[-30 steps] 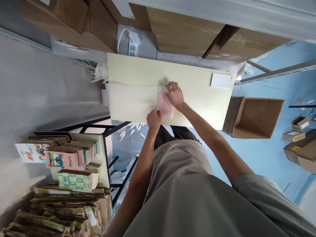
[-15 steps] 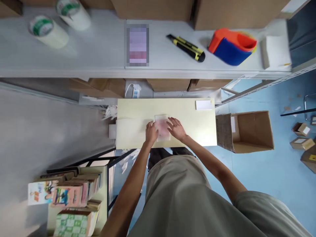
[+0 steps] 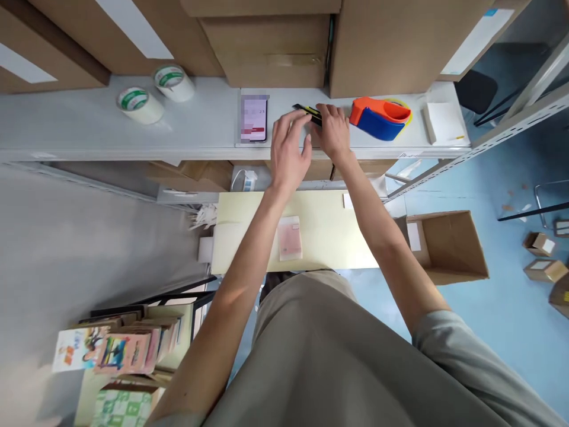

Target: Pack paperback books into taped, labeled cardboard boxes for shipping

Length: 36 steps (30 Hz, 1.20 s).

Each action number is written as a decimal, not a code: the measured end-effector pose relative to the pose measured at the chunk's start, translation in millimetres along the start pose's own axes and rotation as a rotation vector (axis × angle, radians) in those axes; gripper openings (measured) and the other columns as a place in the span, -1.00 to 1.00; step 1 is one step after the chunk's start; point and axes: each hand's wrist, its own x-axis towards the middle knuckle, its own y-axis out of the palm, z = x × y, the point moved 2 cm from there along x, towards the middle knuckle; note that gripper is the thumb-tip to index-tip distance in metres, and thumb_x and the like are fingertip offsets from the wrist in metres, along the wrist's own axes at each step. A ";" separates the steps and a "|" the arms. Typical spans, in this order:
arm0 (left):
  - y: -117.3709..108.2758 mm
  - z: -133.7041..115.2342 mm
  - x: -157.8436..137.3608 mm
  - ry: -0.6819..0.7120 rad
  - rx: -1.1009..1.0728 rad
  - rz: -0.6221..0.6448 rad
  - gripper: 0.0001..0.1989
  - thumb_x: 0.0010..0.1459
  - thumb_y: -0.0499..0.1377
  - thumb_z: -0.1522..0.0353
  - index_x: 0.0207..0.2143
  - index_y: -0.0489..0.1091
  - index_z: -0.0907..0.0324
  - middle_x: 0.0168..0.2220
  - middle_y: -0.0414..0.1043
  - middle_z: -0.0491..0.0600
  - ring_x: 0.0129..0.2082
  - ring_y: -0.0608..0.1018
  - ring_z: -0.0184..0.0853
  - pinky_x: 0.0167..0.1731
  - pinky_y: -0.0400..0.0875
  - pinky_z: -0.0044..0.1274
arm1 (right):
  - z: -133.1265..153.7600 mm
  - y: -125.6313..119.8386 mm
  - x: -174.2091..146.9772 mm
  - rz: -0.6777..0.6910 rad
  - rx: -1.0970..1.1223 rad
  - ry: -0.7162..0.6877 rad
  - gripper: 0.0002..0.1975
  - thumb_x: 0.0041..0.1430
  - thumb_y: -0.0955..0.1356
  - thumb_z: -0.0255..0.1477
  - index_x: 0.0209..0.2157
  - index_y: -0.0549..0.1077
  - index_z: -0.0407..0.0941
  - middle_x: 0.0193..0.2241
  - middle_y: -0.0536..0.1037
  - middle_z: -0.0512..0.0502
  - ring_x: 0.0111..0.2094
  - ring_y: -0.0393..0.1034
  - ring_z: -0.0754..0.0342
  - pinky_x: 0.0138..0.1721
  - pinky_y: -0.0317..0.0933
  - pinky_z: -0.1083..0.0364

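while both hands reach over the grey shelf (image 3: 208,126), the black-and-yellow utility knife (image 3: 310,111) lies there, between the phone (image 3: 254,121) on its left and the orange-and-blue tape dispenser (image 3: 377,123) on its right. the right hand (image 3: 335,133) has its fingers curled over the knife's right part; whether they clamp it, i cannot tell. the left hand (image 3: 288,151) is just beside the knife, thumb well apart from the fingers, its palm holding nothing visible. the narrow tip points left and far, so a sound grip would sit on the handle's right end, with the left fingertips clear of that tip; whether any blade shows is too small to judge. nearer, below the shelf, the pink booklet (image 3: 290,238) lies flat on the pale table (image 3: 329,228), untouched by either hand.
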 end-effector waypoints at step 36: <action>-19.3 239.0 -343.0 -0.300 0.206 0.875 -0.26 0.54 -0.04 0.31 0.69 0.11 0.28 0.71 0.04 0.26 0.71 0.15 0.13 0.64 0.11 0.07 | 86.0 274.1 -325.8 0.538 -0.015 0.403 -0.36 0.62 0.24 -0.39 0.63 0.29 -0.14 0.24 0.63 -0.35 0.14 0.65 -0.16 0.16 0.54 0.01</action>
